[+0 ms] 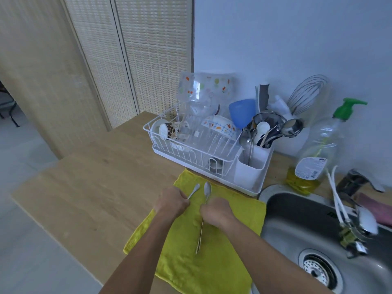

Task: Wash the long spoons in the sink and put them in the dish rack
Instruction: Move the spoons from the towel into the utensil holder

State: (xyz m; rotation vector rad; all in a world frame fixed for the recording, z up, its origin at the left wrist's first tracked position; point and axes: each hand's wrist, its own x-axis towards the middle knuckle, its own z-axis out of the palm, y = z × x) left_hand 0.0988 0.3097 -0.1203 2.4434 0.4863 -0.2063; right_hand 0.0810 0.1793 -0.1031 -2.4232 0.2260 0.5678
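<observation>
**Barely begun: two long spoons on the towel, neither washed**

Still dry side of the counter. Both hands are down on the yellow towel (212, 230), which lies on the wooden counter (95, 187) between the dish rack (203, 153) and the sink (297, 225).

- Left hand (171, 201): fingers curled in around the handle of the shorter spoon (194, 190); only its bowl and a bit of stem poke out past the knuckles. Looks like a closed grip, though the fingertips themselves are hidden.
- Right hand (216, 212): fingers bunched over the middle of the longer spoon (206, 193). Bowl shows beyond the hand toward the rack, handle end trails back across the towel. Whether it is pinched or merely covered, I cannot tell.

Progress, as judged: 
- Pick-up stage only. Both spoons are over the towel, well apart from the basin.
- No water seen running from the tap (360, 181); basin looks empty around the drain (318, 270).
- Soap bottle (314, 153) stands untouched by the sink.
- White cutlery holder (254, 164) at the rack's near corner already carries utensils; likely where the spoons end up.

Left to do: carry both to the sink, wash, rinse, rack them.
</observation>
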